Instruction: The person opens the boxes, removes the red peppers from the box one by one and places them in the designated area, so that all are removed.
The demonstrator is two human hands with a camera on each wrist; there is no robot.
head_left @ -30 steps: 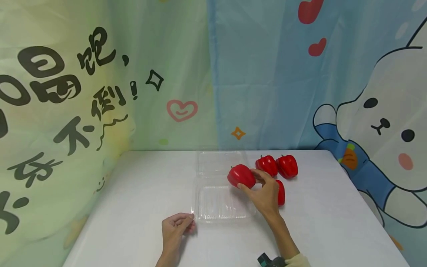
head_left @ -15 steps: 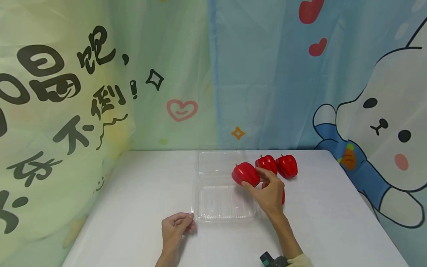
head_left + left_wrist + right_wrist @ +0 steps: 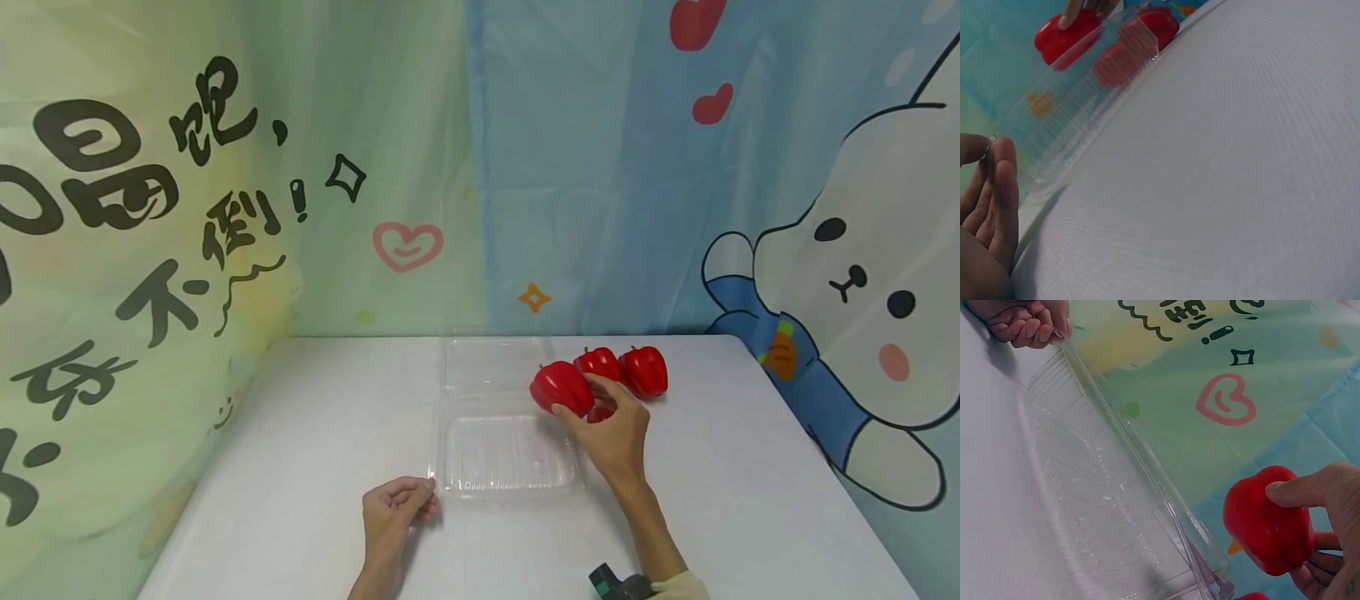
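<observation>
My right hand [image 3: 618, 433] grips a red bell pepper [image 3: 561, 387] between thumb and fingers. In the right wrist view that pepper [image 3: 1269, 519] hangs in the air past the rim of a clear plastic clamshell box [image 3: 1104, 481]. The head view shows the pepper over the right side of this box [image 3: 510, 458], whose lid [image 3: 491, 362] lies folded back behind it. At the near left corner, my left hand [image 3: 397, 508] pinches the rim. The left wrist view shows the same pinch, with fingers [image 3: 1005, 194] bent around the plastic edge.
Two red bell peppers, one here [image 3: 598, 363] and another [image 3: 643, 372], stand at the back right. A third pepper [image 3: 599, 414] is mostly hidden behind my right hand. A printed curtain [image 3: 375, 167] hangs behind the white table [image 3: 315, 417].
My right hand, with the bell pepper in it, has moved to the right and slightly up, covering more of the near pepper. The left hand and the box stay put.
</observation>
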